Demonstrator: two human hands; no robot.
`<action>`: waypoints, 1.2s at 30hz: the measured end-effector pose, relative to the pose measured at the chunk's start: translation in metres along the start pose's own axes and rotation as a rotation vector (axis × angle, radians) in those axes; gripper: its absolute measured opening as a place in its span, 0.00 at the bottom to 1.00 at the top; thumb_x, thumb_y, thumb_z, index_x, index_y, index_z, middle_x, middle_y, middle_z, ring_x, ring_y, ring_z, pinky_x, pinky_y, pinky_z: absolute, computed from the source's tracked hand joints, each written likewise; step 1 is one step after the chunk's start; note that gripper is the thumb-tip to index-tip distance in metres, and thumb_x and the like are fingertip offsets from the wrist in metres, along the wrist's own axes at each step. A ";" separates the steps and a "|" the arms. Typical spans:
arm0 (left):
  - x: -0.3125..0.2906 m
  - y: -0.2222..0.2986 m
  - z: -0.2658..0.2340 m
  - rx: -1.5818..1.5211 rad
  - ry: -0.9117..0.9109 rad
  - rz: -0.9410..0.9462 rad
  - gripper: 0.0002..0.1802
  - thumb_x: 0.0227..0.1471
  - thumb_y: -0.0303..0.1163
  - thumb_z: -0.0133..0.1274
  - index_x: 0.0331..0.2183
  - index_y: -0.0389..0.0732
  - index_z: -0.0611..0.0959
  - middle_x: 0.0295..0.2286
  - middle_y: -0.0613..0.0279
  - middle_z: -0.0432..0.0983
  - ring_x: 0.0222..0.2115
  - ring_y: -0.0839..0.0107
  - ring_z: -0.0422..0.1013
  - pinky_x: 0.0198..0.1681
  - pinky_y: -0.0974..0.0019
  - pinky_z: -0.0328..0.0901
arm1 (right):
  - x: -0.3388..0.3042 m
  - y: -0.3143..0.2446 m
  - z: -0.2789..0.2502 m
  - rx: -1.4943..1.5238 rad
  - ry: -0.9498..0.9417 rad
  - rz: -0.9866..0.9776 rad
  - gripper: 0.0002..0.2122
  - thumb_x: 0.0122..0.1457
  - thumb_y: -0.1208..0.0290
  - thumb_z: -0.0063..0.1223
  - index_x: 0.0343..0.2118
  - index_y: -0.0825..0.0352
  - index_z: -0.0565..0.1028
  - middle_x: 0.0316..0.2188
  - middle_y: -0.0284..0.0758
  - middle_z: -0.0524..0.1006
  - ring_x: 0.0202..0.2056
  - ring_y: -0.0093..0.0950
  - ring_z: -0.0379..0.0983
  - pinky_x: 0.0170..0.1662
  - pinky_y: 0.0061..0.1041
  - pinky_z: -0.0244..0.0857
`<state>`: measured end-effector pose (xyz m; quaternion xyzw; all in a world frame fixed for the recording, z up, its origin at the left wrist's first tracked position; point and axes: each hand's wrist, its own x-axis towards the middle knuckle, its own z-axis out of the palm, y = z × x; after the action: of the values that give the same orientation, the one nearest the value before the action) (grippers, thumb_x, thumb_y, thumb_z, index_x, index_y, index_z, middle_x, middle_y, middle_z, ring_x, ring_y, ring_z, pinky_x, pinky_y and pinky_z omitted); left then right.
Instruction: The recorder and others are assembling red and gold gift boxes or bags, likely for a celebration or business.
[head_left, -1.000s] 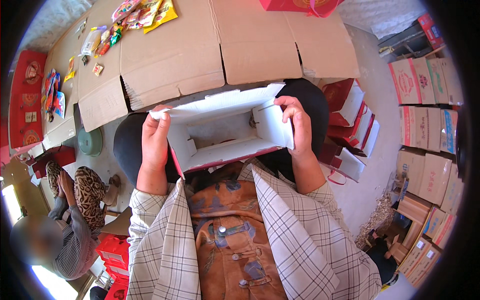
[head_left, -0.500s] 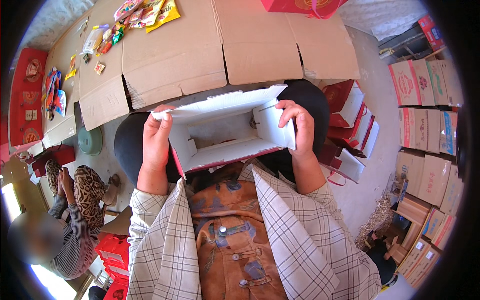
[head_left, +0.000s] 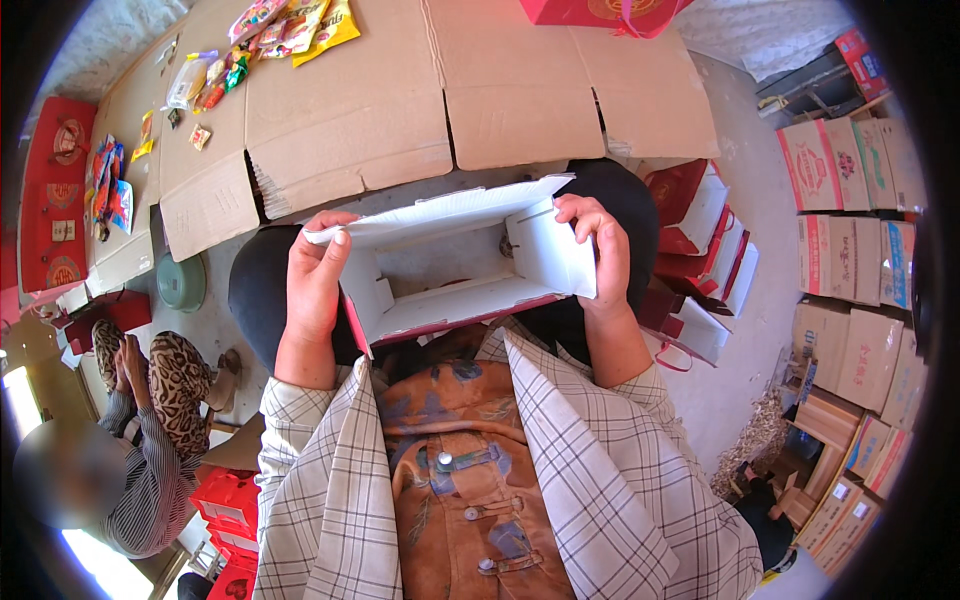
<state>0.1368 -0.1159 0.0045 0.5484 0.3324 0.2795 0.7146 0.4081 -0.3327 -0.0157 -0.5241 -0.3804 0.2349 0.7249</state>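
Observation:
Over my lap I hold a carton box (head_left: 550, 252), white inside and dark red outside, with its open top facing up. The floor shows through its bottom, which stands open. My left hand (head_left: 316, 282) grips the left end, thumb on top of the white edge. My right hand (head_left: 603, 252) is curled over the upper rim at the right end. A white flap rises along the far side. The outer faces of the box are mostly hidden.
Ahead is a cardboard-covered table (head_left: 350, 120) with snack packets (head_left: 300, 30) at its far left. Several red-and-white boxes (head_left: 700, 250) lie on the floor at right, near stacked cartons (head_left: 850, 260). Another person (head_left: 150, 470) sits at left by red boxes (head_left: 228, 505) and a green basin (head_left: 181, 282).
The right end of the box has shifted very slightly to the right, and the fingers of my right hand have moved a little with it. My left hand stays in place.

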 end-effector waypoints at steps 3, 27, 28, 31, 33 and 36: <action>0.001 0.001 0.000 0.019 -0.013 0.002 0.14 0.60 0.33 0.58 0.45 0.36 0.81 0.41 0.66 0.77 0.44 0.76 0.69 0.52 0.70 0.61 | 0.000 0.001 -0.002 -0.011 -0.004 0.011 0.21 0.71 0.56 0.37 0.24 0.66 0.68 0.46 0.44 0.74 0.50 0.36 0.68 0.59 0.37 0.58; -0.003 0.017 0.011 0.102 -0.115 0.027 0.25 0.43 0.17 0.52 0.47 0.39 0.76 0.42 0.66 0.72 0.46 0.75 0.68 0.54 0.70 0.60 | -0.003 0.004 0.000 0.081 0.036 0.041 0.21 0.70 0.55 0.39 0.23 0.65 0.68 0.52 0.42 0.69 0.49 0.33 0.69 0.58 0.36 0.58; -0.003 0.017 0.012 0.108 -0.116 0.028 0.26 0.43 0.17 0.52 0.48 0.39 0.76 0.42 0.66 0.72 0.46 0.75 0.68 0.55 0.70 0.60 | -0.003 0.004 -0.001 0.081 0.036 0.041 0.21 0.70 0.55 0.39 0.23 0.65 0.68 0.52 0.42 0.69 0.49 0.33 0.69 0.58 0.36 0.58; -0.003 0.018 0.012 0.117 -0.124 0.024 0.27 0.42 0.16 0.52 0.48 0.39 0.75 0.43 0.65 0.72 0.47 0.75 0.68 0.56 0.70 0.60 | -0.003 0.004 -0.001 0.081 0.037 0.042 0.21 0.70 0.56 0.39 0.23 0.65 0.68 0.52 0.42 0.69 0.49 0.33 0.69 0.57 0.35 0.58; -0.003 0.018 0.012 0.121 -0.132 0.018 0.28 0.42 0.16 0.52 0.49 0.38 0.75 0.43 0.65 0.71 0.47 0.75 0.67 0.56 0.70 0.59 | -0.003 0.004 -0.001 0.075 0.037 0.041 0.21 0.70 0.55 0.39 0.23 0.65 0.68 0.52 0.42 0.69 0.49 0.33 0.69 0.57 0.36 0.58; -0.003 0.018 0.011 0.126 -0.149 0.028 0.29 0.41 0.15 0.51 0.49 0.38 0.74 0.44 0.65 0.71 0.48 0.74 0.67 0.57 0.70 0.58 | -0.003 0.004 -0.001 0.073 0.036 0.040 0.21 0.70 0.55 0.39 0.23 0.65 0.68 0.52 0.43 0.69 0.49 0.33 0.69 0.57 0.36 0.58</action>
<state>0.1429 -0.1205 0.0243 0.6162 0.2875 0.2263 0.6974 0.4072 -0.3342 -0.0205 -0.5087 -0.3480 0.2537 0.7455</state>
